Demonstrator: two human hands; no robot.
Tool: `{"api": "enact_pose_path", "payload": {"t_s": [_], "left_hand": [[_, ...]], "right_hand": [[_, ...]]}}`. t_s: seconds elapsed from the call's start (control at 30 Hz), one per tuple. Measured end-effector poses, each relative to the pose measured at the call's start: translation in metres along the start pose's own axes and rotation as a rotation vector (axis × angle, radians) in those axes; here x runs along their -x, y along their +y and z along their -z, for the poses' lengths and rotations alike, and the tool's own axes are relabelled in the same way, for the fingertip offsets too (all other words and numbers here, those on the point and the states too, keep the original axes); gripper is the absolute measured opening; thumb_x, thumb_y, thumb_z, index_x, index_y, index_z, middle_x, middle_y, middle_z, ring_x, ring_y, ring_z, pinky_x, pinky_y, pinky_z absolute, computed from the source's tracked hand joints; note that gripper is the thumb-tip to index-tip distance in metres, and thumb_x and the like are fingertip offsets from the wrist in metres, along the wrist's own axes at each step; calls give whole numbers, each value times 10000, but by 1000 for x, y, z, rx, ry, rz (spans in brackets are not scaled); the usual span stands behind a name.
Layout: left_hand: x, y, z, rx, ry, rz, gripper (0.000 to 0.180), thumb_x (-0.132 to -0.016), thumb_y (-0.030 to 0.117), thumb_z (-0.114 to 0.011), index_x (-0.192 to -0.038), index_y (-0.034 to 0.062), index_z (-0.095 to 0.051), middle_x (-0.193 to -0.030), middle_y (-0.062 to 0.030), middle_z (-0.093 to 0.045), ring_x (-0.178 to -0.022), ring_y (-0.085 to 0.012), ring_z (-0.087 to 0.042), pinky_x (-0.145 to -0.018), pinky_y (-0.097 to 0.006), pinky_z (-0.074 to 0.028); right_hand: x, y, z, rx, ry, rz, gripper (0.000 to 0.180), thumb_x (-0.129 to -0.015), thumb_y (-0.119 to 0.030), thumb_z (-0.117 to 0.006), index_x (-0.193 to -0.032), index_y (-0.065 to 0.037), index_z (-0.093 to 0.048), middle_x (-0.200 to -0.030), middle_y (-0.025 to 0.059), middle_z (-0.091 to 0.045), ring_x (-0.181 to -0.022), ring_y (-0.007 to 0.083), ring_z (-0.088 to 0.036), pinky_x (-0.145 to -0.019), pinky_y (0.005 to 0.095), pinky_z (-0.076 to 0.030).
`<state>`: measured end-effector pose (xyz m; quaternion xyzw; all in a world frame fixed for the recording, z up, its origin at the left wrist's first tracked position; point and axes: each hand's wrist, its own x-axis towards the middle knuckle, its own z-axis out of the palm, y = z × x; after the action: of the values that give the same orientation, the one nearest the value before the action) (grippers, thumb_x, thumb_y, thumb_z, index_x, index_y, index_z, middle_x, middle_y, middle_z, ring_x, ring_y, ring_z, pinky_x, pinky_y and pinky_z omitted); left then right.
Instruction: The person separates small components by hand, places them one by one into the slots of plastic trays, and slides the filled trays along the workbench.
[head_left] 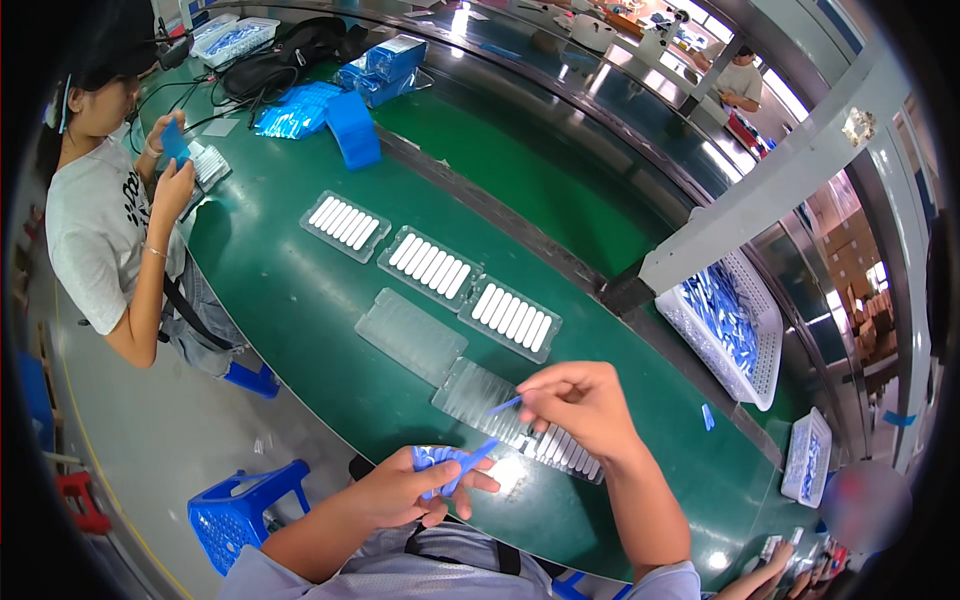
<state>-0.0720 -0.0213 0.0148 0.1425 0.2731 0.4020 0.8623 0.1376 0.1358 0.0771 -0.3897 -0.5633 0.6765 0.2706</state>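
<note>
While the left hand [420, 490] grips a bunch of blue sticks [440, 462], the right hand [580, 405] pinches one stick [505, 405] over the clear tray [520, 425]; loading seems underway, next needs an empty slot

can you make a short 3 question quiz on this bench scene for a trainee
1. True or false: the right hand pinches a thin blue strip above a clear tray.
2. What does the left hand hold? A) a bunch of blue strips B) a white basket C) a black cable
3. How many trays filled with white pieces lie in the row farther along the green belt?

Key: 1 true; 2 A; 3 three
</note>
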Motion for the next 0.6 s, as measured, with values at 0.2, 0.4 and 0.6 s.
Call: {"api": "enact_pose_path", "payload": {"t_s": [0.2,0.4,0.6], "left_hand": [[2,3,-2,-58,27,-35,485,-1062,257,-523,-1419,-68,-475,-1340,-233,-617,-921,-210,-713,-511,-225,-508],[9,10,2,-65,29,-67,484,-1064,250,-516,-1416,-79,-470,-1342,-237,-616,-936,-226,-716,-506,-231,-509],[10,15,2,-68,60,-80,466,-1058,241,-531,-1392,-82,-492,-1326,-270,-612,-904,-253,-722,-482,-238,-510]], "right_hand": [[-39,5,-22,495,-241,74,95,-821,-58,-761,-887,-28,-701,-765,34,-683,-700,120,-636,-627,301,-501],[-45,2,-33,898,-210,300,268,-747,-76,-746,-996,-65,-646,-742,72,-549,-794,280,-592,-723,413,-482],[-42,4,-37,743,-81,371,314,-763,-64,-765,-1052,-72,-644,-723,37,-513,-718,212,-542,-666,356,-459]]}}
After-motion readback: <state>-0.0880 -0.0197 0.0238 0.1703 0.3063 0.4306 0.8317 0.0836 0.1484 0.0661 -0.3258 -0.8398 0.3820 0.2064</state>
